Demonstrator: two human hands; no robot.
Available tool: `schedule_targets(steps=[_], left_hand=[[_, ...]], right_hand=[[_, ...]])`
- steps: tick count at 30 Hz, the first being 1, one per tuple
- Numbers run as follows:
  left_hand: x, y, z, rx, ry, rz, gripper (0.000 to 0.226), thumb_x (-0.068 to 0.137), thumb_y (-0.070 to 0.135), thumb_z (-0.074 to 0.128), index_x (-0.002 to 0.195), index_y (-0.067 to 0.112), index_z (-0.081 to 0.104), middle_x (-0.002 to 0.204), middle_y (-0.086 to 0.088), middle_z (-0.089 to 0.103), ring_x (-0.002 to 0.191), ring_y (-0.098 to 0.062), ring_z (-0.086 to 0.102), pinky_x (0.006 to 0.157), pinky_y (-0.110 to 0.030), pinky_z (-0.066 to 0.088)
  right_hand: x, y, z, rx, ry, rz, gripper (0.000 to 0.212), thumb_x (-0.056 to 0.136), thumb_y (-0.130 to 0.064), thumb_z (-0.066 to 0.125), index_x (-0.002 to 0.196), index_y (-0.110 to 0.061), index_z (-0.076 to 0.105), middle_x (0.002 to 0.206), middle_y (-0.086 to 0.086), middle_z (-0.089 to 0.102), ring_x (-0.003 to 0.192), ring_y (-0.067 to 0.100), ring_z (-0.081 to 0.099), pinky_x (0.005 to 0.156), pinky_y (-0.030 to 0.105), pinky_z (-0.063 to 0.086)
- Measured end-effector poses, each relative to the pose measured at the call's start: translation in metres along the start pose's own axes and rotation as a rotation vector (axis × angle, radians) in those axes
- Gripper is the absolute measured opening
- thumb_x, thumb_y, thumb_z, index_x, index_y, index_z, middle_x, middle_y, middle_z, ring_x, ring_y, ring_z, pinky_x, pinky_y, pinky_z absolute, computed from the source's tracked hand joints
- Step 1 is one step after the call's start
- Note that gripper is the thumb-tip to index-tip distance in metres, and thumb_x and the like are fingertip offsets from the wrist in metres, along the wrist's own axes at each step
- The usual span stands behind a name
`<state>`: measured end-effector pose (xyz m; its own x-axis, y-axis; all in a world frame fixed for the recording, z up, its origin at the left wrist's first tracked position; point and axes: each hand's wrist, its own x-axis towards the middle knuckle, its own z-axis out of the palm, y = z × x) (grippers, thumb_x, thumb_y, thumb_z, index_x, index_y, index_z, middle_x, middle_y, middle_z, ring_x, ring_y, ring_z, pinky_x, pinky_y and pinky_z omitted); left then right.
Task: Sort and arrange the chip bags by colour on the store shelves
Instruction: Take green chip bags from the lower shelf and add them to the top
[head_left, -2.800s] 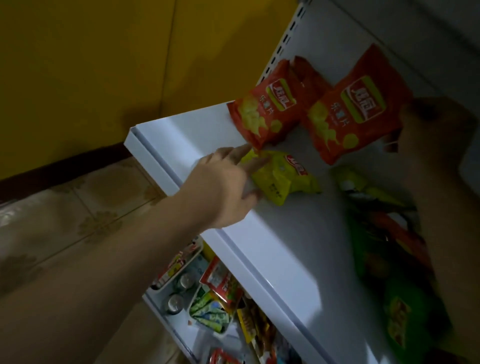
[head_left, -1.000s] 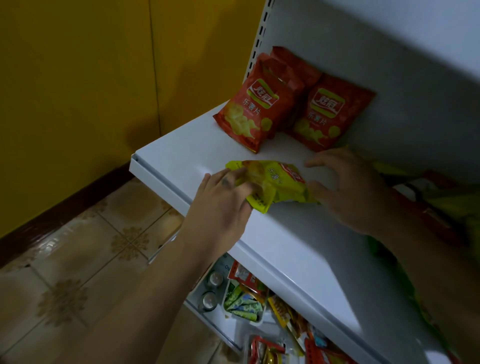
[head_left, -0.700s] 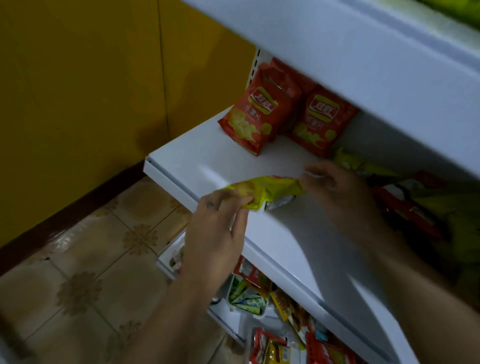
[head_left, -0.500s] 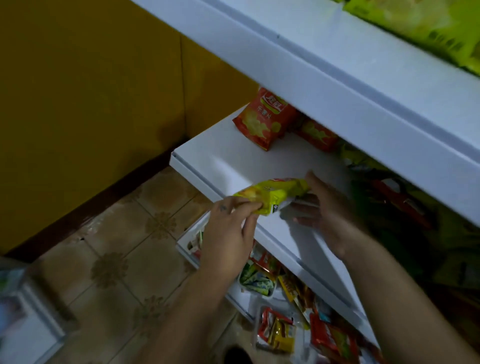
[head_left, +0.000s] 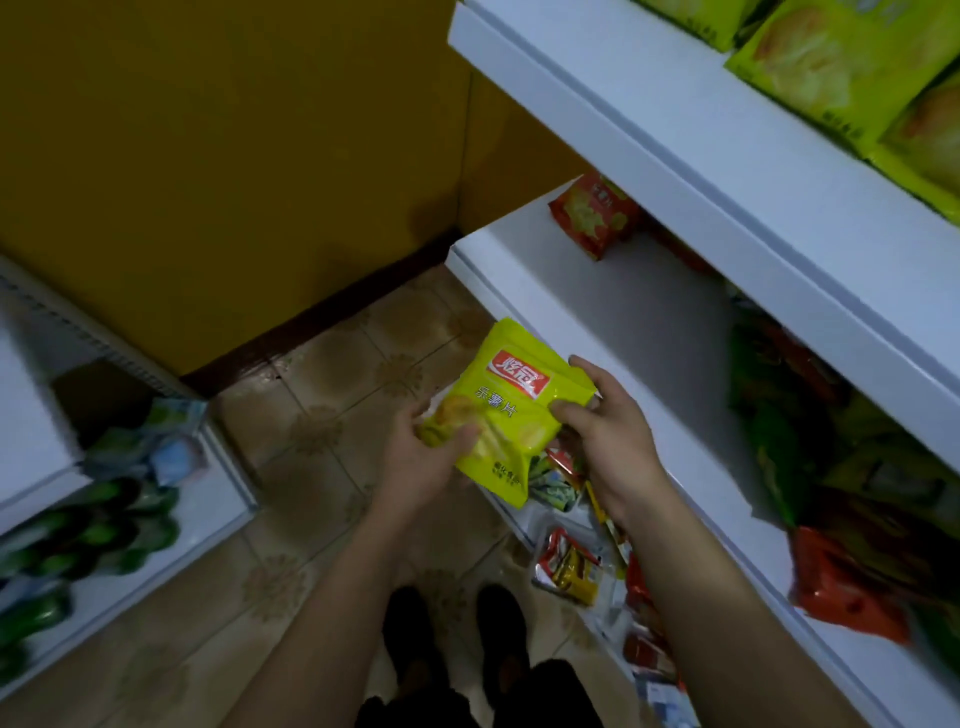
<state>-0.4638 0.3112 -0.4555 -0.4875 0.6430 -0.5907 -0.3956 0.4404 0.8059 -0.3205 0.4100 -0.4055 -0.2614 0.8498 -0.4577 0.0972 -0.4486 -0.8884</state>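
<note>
Left hand (head_left: 431, 457) grips the lower left corner of the yellow chip bag (head_left: 511, 410), thumb laid across its front and fingers curled behind. The right hand (head_left: 602, 431) clamps the bag's right edge, fingers folded over the crinkled side. The bag hangs in the air, face up, just outside the front edge of the middle shelf (head_left: 623, 322) and touching no shelf. It probably belongs with the yellow-green bags (head_left: 831, 62) lined up on the upper shelf (head_left: 675, 130). To do that well, keep the grip light and on the seams so the chips are not crushed, and raise the bag clear of the upper shelf's front lip before moving it inward. Then set it label outward, beside its like and well apart from the red bag (head_left: 592, 213) at the far end of the middle shelf. At far left, the green things (head_left: 93, 535) on a low white shelf are too blurred to name. The bag's back and the left fingers behind it are hidden. The upper shelf cuts off most of what stands behind the red bag. Further right, the mixed heap (head_left: 810, 441) lies in deep shadow, so its colours are hard to separate. In this dim light I cannot tell whether the upper bags truly match the held one.
</note>
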Motion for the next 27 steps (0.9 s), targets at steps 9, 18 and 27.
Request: schedule_targets(steps=[9, 18, 27], left_hand=[[-0.061, 0.054, -0.047, -0.305, -0.037, 0.158, 0.018, 0.081, 0.006, 0.070, 0.095, 0.006, 0.058, 0.089, -0.011, 0.070, 0.073, -0.021, 0.069, 0.055, -0.028, 0.055], [-0.093, 0.145, -0.045, -0.068, -0.080, 0.609, 0.017, 0.079, 0.004, 0.073, 0.084, 0.008, 0.057, 0.076, -0.005, 0.065, 0.063, -0.006, 0.065, 0.051, -0.023, 0.051], [-0.086, 0.183, -0.012, 0.199, -0.303, 0.732, 0.012, 0.080, 0.013, 0.076, 0.087, 0.013, 0.067, 0.072, 0.005, 0.071, 0.065, -0.005, 0.064, 0.061, -0.021, 0.049]], right_hand=[[-0.057, -0.058, 0.039, -0.009, -0.165, -0.237, 0.011, 0.090, -0.005, 0.062, 0.092, -0.012, 0.071, 0.083, 0.020, 0.066, 0.071, 0.028, 0.061, 0.067, 0.037, 0.052], [-0.087, -0.149, 0.037, 0.086, -0.026, -0.485, 0.004, 0.085, -0.006, 0.068, 0.088, -0.005, 0.070, 0.080, 0.008, 0.073, 0.069, 0.018, 0.067, 0.060, 0.029, 0.053], [-0.104, -0.186, -0.004, 0.113, 0.195, -0.651, 0.009, 0.085, -0.008, 0.070, 0.090, -0.003, 0.064, 0.074, 0.008, 0.065, 0.066, 0.017, 0.062, 0.059, 0.029, 0.052]])
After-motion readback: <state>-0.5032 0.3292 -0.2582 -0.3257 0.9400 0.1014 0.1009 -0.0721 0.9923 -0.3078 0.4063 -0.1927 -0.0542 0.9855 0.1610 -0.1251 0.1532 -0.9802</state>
